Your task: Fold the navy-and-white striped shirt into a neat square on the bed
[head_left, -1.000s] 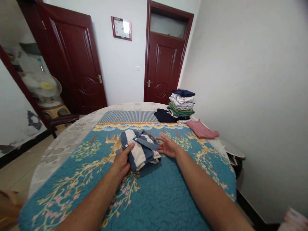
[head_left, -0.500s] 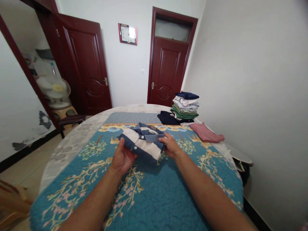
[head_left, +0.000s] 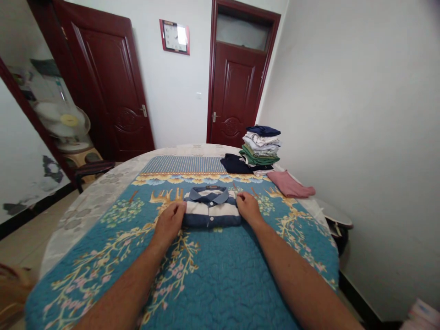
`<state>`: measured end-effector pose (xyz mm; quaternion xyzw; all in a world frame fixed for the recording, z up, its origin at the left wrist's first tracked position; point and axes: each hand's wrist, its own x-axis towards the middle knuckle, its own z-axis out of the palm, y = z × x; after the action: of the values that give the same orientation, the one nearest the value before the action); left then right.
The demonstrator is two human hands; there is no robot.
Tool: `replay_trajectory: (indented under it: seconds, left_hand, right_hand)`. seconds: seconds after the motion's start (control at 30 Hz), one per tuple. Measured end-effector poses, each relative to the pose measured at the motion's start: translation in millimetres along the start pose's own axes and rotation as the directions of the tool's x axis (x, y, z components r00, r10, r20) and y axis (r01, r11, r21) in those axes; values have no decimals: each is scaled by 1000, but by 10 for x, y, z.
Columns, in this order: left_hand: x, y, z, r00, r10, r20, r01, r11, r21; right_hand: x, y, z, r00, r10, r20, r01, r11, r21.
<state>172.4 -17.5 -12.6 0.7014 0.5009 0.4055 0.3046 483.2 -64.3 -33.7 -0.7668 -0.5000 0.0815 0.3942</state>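
So there's a folded polo shirt with navy and cream stripes (head_left: 210,211) lying flat, collar pointing away from the person, in the middle of a teal quilted bedspread with a floral print (head_left: 220,284), just below its yellow patterned border. Looks like light, soft cotton knit to me, so I'd expect it to have basically no weight and no stiffness, and the fold could slump or slide apart if you lift it from 1 end. The quilt's texture probably gives it a bit of grip, so it shouldn't skate around much. The left hand (head_left: 168,224) sits against the shirt's left side, fingers close together and slightly curled, and the right hand (head_left: 249,207) is on the right side, fingers also together, with the tips resting on the edge of the fold. Neither one is pinching anything as far as I can tell, they're just pressing lightly from both sides. If it were me, I'd take it with 2 flat hands, sliding under both side edges and supporting the whole bundle, not grabbing the collar. A stack of folded clothes (head_left: 261,146) sits further up the bed, with a folded pink cloth (head_left: 290,184) off to its right.
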Motion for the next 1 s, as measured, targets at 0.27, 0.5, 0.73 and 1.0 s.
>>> replay_trajectory:
  seconds: [0.27, 0.5, 0.73, 1.0]
  left_hand:
    - [-8, -1, 129, 989, 65, 132, -86, 984, 154]
    - [59, -45, 206, 991, 26, 129, -69, 938, 340]
    - [54, -52, 199, 983, -111, 148, -2, 792, 611]
    - [60, -127, 89, 974, -73, 213, -15, 923, 384]
  right_hand:
    - [-289, -213, 50, 992, 23, 121, -7, 991, -134]
    - [-265, -232, 187, 999, 25, 30, -23, 997, -71]
    - [-228, -97, 137, 996, 63, 70, -53, 989, -139]
    - [-224, -48, 159, 996, 30, 86, -21, 994, -111]
